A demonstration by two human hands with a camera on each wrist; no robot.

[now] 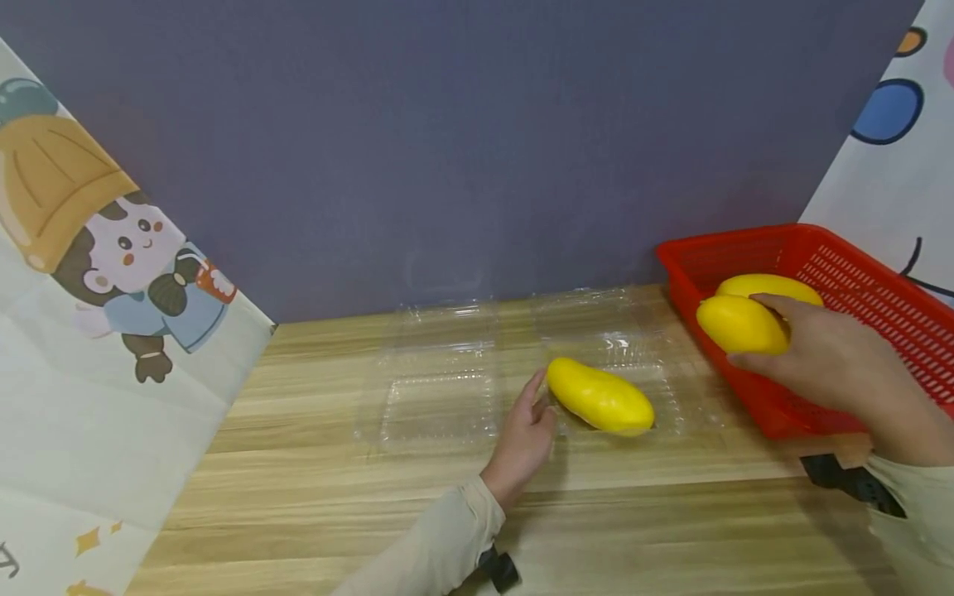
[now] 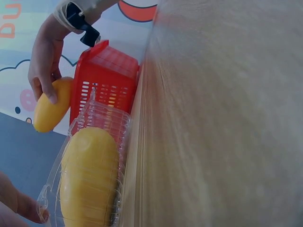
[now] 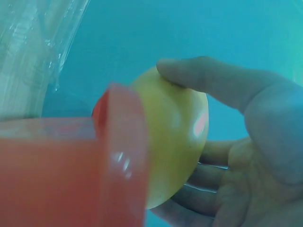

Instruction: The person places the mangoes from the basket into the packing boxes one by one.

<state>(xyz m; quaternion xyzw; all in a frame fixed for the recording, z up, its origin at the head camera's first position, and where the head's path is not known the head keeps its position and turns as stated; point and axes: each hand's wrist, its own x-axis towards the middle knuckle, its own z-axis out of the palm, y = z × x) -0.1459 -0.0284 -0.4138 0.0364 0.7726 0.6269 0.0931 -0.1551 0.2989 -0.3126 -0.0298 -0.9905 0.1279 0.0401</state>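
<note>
My right hand [image 1: 842, 356] grips a yellow mango [image 1: 738, 324] over the left rim of the red basket [image 1: 726, 234], thumb on one side and fingers on the other. Behind it a second mango [image 1: 790, 286] lies in the basket. Another mango [image 1: 599, 399] lies in the front half of an unfolded clear plastic box [image 1: 667, 393]. At that box's left side is my left hand [image 1: 522, 439], its fingers extended and the fingertips right at the edge. The left wrist view shows a fingertip [image 2: 43, 215] against the clear rim.
A second unfolded clear plastic box [image 1: 440, 406] stands on the wooden table [image 1: 313, 488], left of the first. A dark grey panel [image 1: 462, 149] rises along the back. Printed white sheets [image 1: 60, 348] flank the table on both sides.
</note>
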